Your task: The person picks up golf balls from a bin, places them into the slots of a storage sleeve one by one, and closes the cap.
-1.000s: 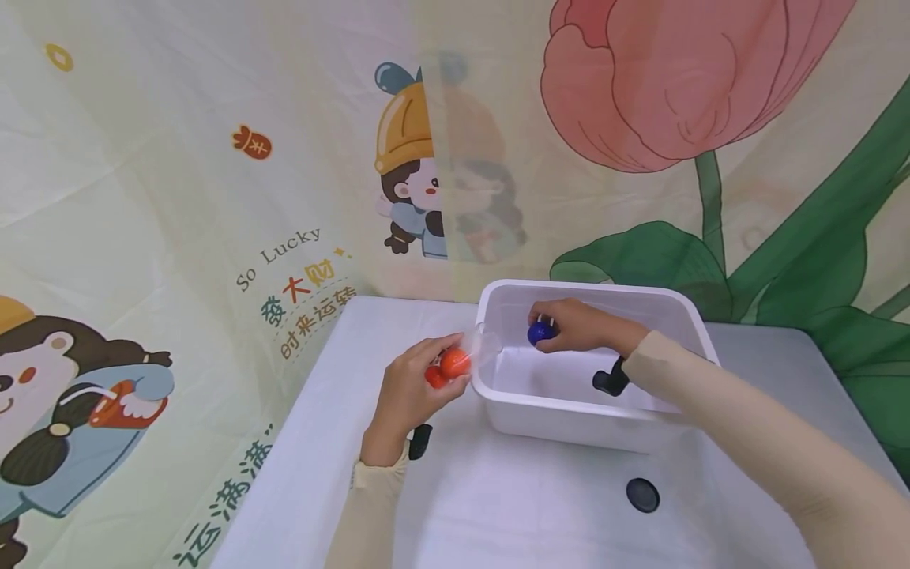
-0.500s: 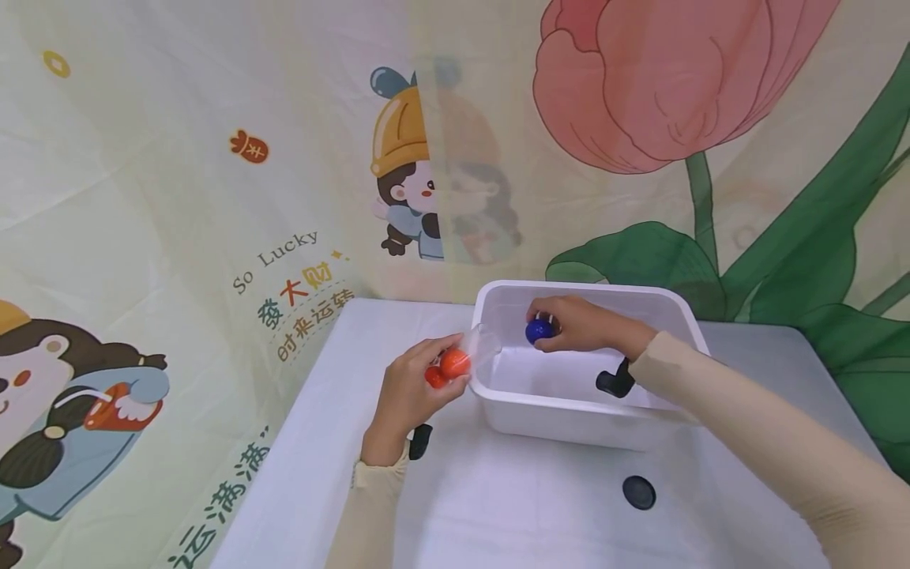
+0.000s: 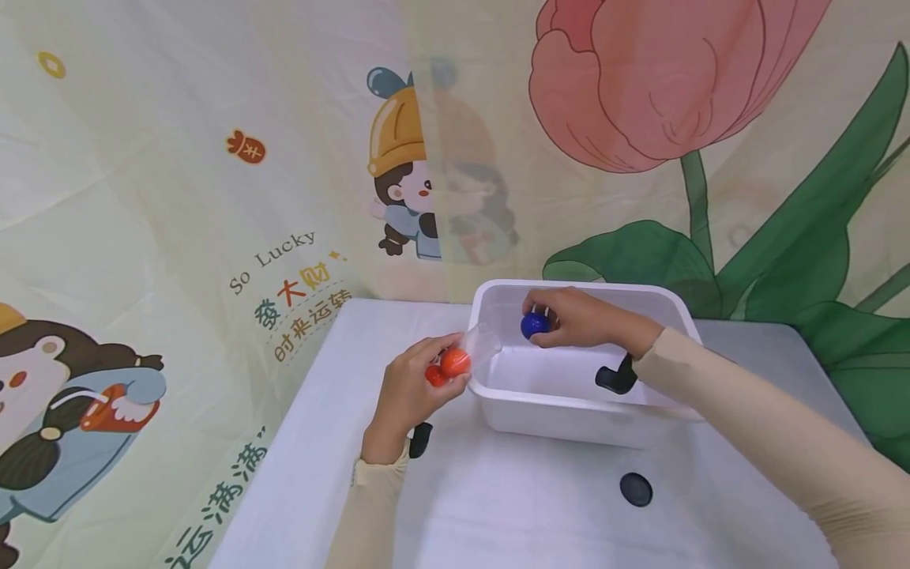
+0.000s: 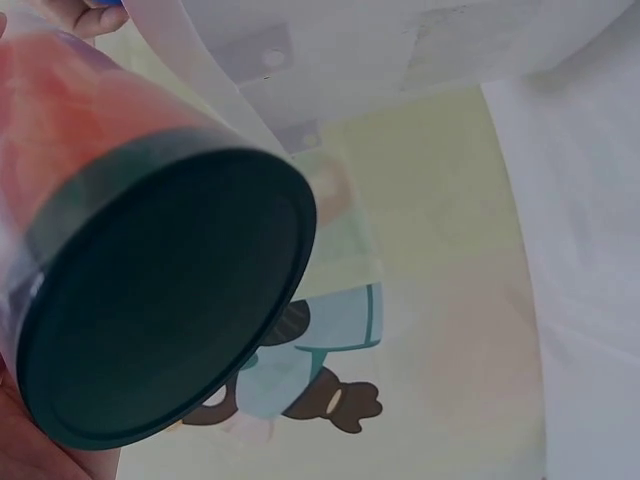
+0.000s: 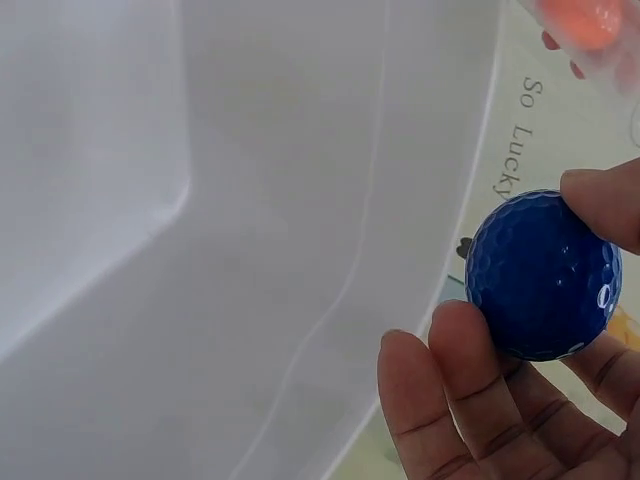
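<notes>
My left hand point(image 3: 414, 387) grips a clear plastic canister point(image 3: 485, 345) with orange-red balls point(image 3: 455, 362) inside. The canister lies tilted, its clear end over the left rim of a white bin point(image 3: 569, 427). In the left wrist view its round dark base point(image 4: 170, 300) faces the camera. Above the inside of the bin, my right hand point(image 3: 586, 318) pinches a blue dimpled golf ball point(image 5: 545, 275) between thumb and fingers. The ball is to the right of the canister's clear end, apart from it.
A black round lid point(image 3: 636, 490) lies on the white-covered table point(image 3: 526, 514) in front of the bin. A printed cloth backdrop point(image 3: 313, 158) hangs behind and to the left, close to the bin's far side.
My right hand has risen slightly with the golf ball. The left hand and canister stay almost still, and the head view has shifted a little.
</notes>
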`<action>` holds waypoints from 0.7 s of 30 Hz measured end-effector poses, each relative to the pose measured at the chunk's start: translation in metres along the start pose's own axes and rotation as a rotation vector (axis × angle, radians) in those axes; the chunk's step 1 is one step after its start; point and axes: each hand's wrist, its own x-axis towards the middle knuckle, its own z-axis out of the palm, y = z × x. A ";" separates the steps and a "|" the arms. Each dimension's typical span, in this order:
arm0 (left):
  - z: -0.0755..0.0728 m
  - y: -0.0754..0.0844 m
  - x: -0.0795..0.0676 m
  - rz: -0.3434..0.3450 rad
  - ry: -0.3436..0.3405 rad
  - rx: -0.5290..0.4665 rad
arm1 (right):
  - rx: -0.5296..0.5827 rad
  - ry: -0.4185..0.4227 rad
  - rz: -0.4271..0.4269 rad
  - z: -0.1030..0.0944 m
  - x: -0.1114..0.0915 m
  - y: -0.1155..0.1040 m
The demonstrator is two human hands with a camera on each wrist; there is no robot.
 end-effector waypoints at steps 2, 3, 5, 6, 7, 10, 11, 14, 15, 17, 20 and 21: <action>0.000 0.000 0.000 0.005 0.003 0.004 | 0.000 0.002 -0.007 -0.001 0.000 -0.003; 0.000 0.000 0.000 0.006 0.003 0.007 | -0.003 0.006 -0.014 -0.002 -0.001 -0.004; 0.000 0.000 0.000 0.010 0.003 0.013 | -0.003 0.009 -0.023 -0.003 -0.001 -0.008; 0.001 0.000 0.001 0.011 0.003 0.015 | -0.002 0.010 -0.031 -0.004 -0.002 -0.010; 0.001 0.000 0.001 0.010 0.001 0.014 | -0.001 0.010 -0.034 -0.004 -0.002 -0.012; 0.001 0.000 0.001 0.008 -0.004 0.014 | 0.005 0.007 -0.039 -0.005 -0.003 -0.019; 0.001 0.000 0.001 0.007 -0.004 0.012 | 0.007 0.006 -0.043 -0.005 -0.004 -0.021; 0.001 0.000 0.001 0.003 -0.008 0.007 | 0.008 0.002 -0.044 -0.006 -0.004 -0.026; 0.001 0.000 0.001 0.001 -0.009 0.006 | 0.009 0.001 -0.047 -0.007 -0.005 -0.027; 0.002 0.001 0.001 0.000 -0.011 0.003 | 0.006 0.000 -0.052 -0.007 -0.005 -0.030; 0.001 0.001 0.001 -0.002 -0.012 0.001 | 0.004 -0.004 -0.066 -0.008 -0.005 -0.033; 0.001 0.001 0.001 -0.003 -0.013 0.000 | 0.004 -0.005 -0.072 -0.009 -0.004 -0.034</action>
